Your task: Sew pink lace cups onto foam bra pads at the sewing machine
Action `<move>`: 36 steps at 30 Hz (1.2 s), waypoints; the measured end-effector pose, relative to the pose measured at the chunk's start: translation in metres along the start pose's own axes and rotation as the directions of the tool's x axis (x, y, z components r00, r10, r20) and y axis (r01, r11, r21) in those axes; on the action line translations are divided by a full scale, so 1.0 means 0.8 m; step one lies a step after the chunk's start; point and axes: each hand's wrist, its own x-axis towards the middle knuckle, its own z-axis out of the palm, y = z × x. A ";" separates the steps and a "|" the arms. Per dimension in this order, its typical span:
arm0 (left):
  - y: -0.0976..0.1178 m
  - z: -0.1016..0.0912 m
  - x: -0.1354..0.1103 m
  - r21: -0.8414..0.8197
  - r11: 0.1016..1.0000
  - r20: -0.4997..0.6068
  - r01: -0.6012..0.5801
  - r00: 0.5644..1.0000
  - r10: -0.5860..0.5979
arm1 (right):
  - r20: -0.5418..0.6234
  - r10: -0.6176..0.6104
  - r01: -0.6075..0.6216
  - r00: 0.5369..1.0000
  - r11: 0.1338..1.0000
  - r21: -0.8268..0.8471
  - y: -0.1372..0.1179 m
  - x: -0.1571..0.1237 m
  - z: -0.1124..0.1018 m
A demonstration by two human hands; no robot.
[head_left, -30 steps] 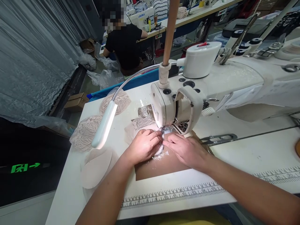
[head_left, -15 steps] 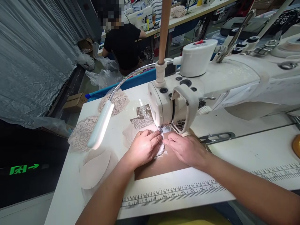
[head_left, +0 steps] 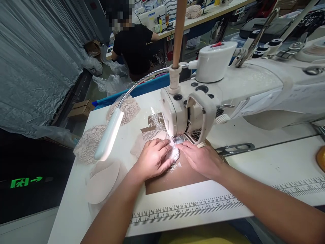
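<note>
A pale pink lace piece point(head_left: 174, 154) lies under the needle end of a white sewing machine point(head_left: 175, 112). My left hand point(head_left: 154, 157) is closed on its left side, fingertips pressing it beside the presser foot point(head_left: 179, 139). On the other side, my right hand point(head_left: 200, 157) has its fingers together, the fingertips pinching at the right edge of the lace close to the foot. Both hands rest over a brown sheet point(head_left: 175, 183) on the machine bed. Sheer fabric point(head_left: 137, 145) spreads out left of my left hand. My fingers hide part of the seam.
A lamp point(head_left: 109, 135) on a bendy neck hangs at the left. Lace cups point(head_left: 90, 144) and smooth oval pieces point(head_left: 104, 183) lie on the white table point(head_left: 76, 203). A printed ruler strip point(head_left: 188, 213) runs along the front edge. Beyond, a person point(head_left: 133, 47) sits at another machine.
The lace piece has turned and shifted slightly up toward the needle. My left hand has moved a little left with its fingers more spread; my right fingertips have moved up nearer the foot.
</note>
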 end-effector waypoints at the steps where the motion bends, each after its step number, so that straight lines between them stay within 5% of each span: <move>1: -0.001 -0.002 -0.002 -0.038 0.999 0.001 -0.022 1.000 0.022 | -0.010 0.008 -0.008 1.000 1.000 0.013 0.000 -0.001 0.000; 11: 0.002 0.005 0.003 -0.151 0.975 -0.084 -0.163 0.985 0.152 | 0.000 -0.003 0.003 1.000 0.996 0.088 -0.002 0.001 0.003; 18: 0.001 0.003 0.002 0.072 0.987 0.013 -0.141 0.990 0.141 | -0.021 -0.085 0.088 0.996 0.986 0.144 -0.004 -0.003 0.006; 25: 0.004 0.001 -0.001 0.100 0.989 0.082 -0.113 0.991 0.105 | -0.047 -0.112 0.118 0.993 0.978 0.174 -0.003 -0.011 0.006; 36: 0.009 0.007 0.005 0.101 0.995 0.049 -0.026 0.999 0.021 | -0.047 -0.081 0.079 0.996 0.997 -0.025 -0.005 -0.006 0.007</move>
